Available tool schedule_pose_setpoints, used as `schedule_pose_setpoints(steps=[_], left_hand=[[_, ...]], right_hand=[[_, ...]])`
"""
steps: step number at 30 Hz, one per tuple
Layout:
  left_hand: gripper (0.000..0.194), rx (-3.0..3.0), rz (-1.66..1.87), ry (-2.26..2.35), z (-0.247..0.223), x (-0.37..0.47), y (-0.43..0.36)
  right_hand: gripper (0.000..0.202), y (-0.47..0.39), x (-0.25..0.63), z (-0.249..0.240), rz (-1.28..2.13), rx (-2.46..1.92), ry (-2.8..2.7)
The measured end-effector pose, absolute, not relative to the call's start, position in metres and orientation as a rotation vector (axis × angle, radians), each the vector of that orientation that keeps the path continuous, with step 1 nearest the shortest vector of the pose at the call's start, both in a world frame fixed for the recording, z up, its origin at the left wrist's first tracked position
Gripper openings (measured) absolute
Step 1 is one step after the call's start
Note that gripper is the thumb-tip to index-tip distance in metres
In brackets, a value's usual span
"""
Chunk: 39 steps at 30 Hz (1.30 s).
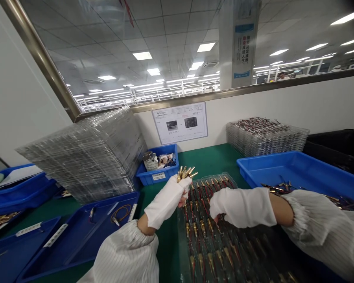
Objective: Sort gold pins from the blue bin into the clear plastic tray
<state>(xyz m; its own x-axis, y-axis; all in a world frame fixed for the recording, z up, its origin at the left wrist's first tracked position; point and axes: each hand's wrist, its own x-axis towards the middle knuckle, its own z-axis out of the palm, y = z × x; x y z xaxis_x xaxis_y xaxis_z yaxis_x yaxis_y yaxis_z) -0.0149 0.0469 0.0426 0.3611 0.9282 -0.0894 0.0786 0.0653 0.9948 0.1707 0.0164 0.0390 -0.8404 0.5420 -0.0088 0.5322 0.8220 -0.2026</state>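
Worktop [203, 155], front centre: one tray [182, 243], wired parts [202, 228] in rows within. Over its far left edge: left hand [168, 198], bunch of pins [187, 173] held. Over its middle: right hand [238, 206]. Right of tray: parts bin [295, 169], loose parts [280, 188] inside. Behind parts bin: right tray stack [265, 145], wired pieces [262, 126] heaped on top. Behind left hand: jar bin [150, 180], jar [150, 160] at its left. Left of jar bin: left tray stack [91, 153]. Before that stack: cable bin [91, 232], coiled cable [117, 222] toward its right end; to its left, end bin [23, 247]. On wall [327, 94], between stacks, below window [179, 51]: sheet [179, 131].
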Motion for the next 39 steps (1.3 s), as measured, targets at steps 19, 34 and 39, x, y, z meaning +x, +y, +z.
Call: schedule_pose_setpoints(steps=[19, 34, 39], left_hand=[[0.030, 1.304, 0.926, 1.032, 0.043, -0.001, 0.040], [0.032, 1.485, 0.664, 1.006, 0.036, 0.003, 0.029], [0.031, 1.452, 0.702, 1.080, 0.039, 0.003, 0.029]], right_hand=[[0.042, 0.024, 0.156, 0.049, 1.159, -1.139, -1.810], [0.009, 0.031, 0.146, 0.053, 1.072, -1.120, -1.577], [0.008, 0.045, 0.169, 0.057, 0.816, -1.227, -1.614]])
